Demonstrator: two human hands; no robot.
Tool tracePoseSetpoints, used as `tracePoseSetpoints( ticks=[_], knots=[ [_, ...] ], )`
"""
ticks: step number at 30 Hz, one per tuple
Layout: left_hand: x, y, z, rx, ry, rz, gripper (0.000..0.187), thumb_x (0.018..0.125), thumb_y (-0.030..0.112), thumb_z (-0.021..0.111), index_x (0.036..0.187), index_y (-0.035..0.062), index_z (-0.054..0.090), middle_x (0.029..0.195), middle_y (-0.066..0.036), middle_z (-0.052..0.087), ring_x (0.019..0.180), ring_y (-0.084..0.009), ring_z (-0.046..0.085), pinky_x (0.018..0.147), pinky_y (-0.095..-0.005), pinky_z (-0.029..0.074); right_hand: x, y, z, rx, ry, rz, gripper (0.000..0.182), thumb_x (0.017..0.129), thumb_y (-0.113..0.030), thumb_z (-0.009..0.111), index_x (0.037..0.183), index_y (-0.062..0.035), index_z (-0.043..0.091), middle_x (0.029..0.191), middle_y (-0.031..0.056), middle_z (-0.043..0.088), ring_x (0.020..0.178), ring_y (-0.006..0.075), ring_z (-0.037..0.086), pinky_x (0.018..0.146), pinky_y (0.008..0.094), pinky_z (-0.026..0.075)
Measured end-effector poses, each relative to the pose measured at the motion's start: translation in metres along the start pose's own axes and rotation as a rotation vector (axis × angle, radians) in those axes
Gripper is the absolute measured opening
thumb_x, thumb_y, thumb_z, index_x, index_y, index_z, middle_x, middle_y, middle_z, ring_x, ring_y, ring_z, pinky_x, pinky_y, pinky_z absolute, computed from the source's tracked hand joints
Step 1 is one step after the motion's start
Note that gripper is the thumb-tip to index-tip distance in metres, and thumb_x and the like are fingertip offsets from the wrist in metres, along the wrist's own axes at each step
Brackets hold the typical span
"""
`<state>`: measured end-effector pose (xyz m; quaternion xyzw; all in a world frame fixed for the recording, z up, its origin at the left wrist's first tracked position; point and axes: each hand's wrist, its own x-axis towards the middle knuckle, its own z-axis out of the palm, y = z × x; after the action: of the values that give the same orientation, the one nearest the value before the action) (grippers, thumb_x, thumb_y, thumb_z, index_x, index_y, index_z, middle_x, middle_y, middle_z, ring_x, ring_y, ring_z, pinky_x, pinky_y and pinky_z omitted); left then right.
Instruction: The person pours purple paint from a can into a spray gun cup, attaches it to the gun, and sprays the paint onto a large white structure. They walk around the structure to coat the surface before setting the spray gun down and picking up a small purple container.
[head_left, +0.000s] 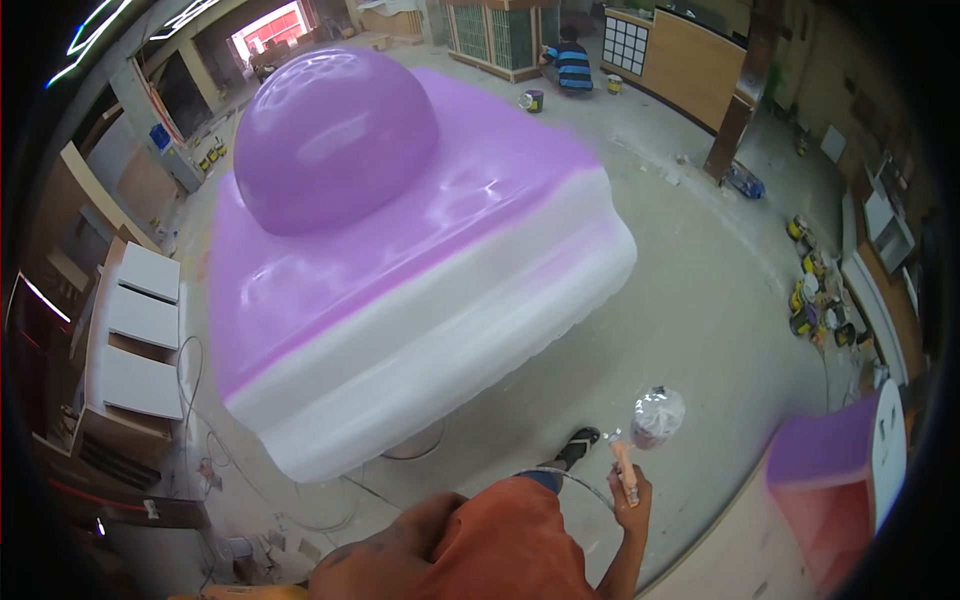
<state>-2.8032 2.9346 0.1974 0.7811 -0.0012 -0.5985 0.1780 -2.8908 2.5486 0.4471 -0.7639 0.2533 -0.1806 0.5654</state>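
My right hand (634,508) is closed around the handle of a pale orange spray gun (623,466), low and right of centre. A thin hose (575,475) curves across my leg to it. Just beyond the gun, a bucket covered in clear plastic (658,415) stands on the floor. A large glossy form (440,290) fills the middle of the view, with a purple dome and top and white stepped sides. A faint purple haze marks its white right end. My left arm (380,545) hangs down by my body, and its hand is not visible.
Hoses (330,520) snake over the floor at lower left, near a cabinet with white panels (143,320). A purple and pink box (820,470) sits at lower right. Paint cans (805,290) cluster along the right. Another person (573,65) squats at the back near a green-panelled cabinet (490,40).
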Motion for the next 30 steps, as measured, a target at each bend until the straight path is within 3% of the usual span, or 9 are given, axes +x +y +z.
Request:
tracePoseSetpoints(
  ticks=[6, 9, 12, 14, 18, 25, 28, 30],
  knots=[
    [0.087, 0.213, 0.011, -0.018, -0.012, 0.102, 0.031, 0.086, 0.024, 0.063, 0.098, -0.0034, 0.071, 0.093, -0.019, 0.071, 0.083, -0.0279, 0.067, 0.074, -0.0443, 0.052, 0.128, 0.021, -0.106, -0.159, -0.044, -0.081, 0.018, 0.092, -0.012, 0.065, 0.101, 0.0028, 0.064, 0.081, 0.0131, 0.065, 0.071, 0.0182, 0.063, 0.066, 0.0324, 0.05],
    [0.103, 0.31, 0.06, -0.027, -0.082, 0.13, 0.032, 0.086, 0.025, 0.063, 0.098, -0.0033, 0.072, 0.094, -0.019, 0.071, 0.084, -0.0283, 0.067, 0.074, -0.0444, 0.052, 0.183, 0.02, -0.192, -0.177, -0.076, 0.068, 0.019, 0.091, -0.012, 0.065, 0.102, 0.0036, 0.065, 0.085, 0.0098, 0.066, 0.079, 0.0175, 0.063, 0.072, 0.0311, 0.049],
    [0.128, 0.381, 0.045, 0.0, -0.062, 0.132, 0.032, 0.086, 0.025, 0.063, 0.099, -0.0031, 0.072, 0.095, -0.019, 0.071, 0.085, -0.0286, 0.068, 0.075, -0.0445, 0.052, 0.247, 0.037, -0.248, -0.185, 0.035, -0.078, 0.024, 0.092, -0.016, 0.064, 0.107, 0.003, 0.064, 0.086, 0.0087, 0.066, 0.067, 0.0149, 0.06, 0.061, 0.0282, 0.047],
    [0.148, 0.431, 0.032, 0.009, -0.041, 0.132, 0.033, 0.086, 0.026, 0.063, 0.099, -0.003, 0.072, 0.095, -0.019, 0.071, 0.085, -0.0288, 0.068, 0.076, -0.0446, 0.052, 0.29, 0.034, -0.281, -0.007, 0.182, 0.183, 0.029, 0.092, -0.018, 0.064, 0.113, 0.002, 0.062, 0.086, 0.0081, 0.066, 0.052, 0.0101, 0.052, 0.048, 0.0241, 0.04],
    [0.187, 0.535, 0.027, -0.016, -0.012, 0.12, 0.034, 0.087, 0.027, 0.062, 0.099, -0.0027, 0.072, 0.096, -0.019, 0.071, 0.086, -0.0293, 0.068, 0.077, -0.0447, 0.052, 0.387, 0.094, -0.332, -0.035, 0.283, 0.234, 0.032, 0.092, -0.018, 0.064, 0.117, 0.0004, 0.06, 0.084, 0.0063, 0.064, 0.045, 0.0062, 0.044, 0.041, 0.0217, 0.034],
    [0.244, 0.769, 0.021, -0.105, 0.031, 0.131, 0.035, 0.087, 0.029, 0.062, 0.1, -0.0023, 0.072, 0.098, -0.019, 0.071, 0.088, -0.0301, 0.068, 0.078, -0.0449, 0.051, 0.602, 0.168, -0.431, 0.08, 0.023, 0.238, 0.028, 0.094, -0.018, 0.062, 0.118, -0.0042, 0.059, 0.082, 0.0047, 0.063, 0.044, 0.0048, 0.042, 0.04, 0.0209, 0.032],
    [0.27, 0.841, -0.025, -0.118, 0.083, 0.124, 0.036, 0.087, 0.03, 0.061, 0.1, -0.0021, 0.072, 0.099, -0.02, 0.071, 0.089, -0.0304, 0.068, 0.079, -0.045, 0.051, 0.71, 0.137, -0.464, 0.056, -0.135, 0.152, 0.029, 0.094, -0.022, 0.063, 0.118, -0.005, 0.059, 0.081, 0.0034, 0.062, 0.046, 0.005, 0.042, 0.041, 0.021, 0.032],
    [0.276, 0.888, -0.001, -0.161, 0.042, 0.108, 0.036, 0.087, 0.03, 0.061, 0.1, -0.002, 0.072, 0.099, -0.02, 0.071, 0.089, -0.0306, 0.068, 0.079, -0.0451, 0.051, 0.785, 0.119, -0.478, -0.073, -0.197, 0.134, 0.03, 0.092, -0.016, 0.063, 0.118, -0.0023, 0.058, 0.079, 0.0041, 0.062, 0.049, 0.0047, 0.043, 0.045, 0.0204, 0.034]
  ],
)
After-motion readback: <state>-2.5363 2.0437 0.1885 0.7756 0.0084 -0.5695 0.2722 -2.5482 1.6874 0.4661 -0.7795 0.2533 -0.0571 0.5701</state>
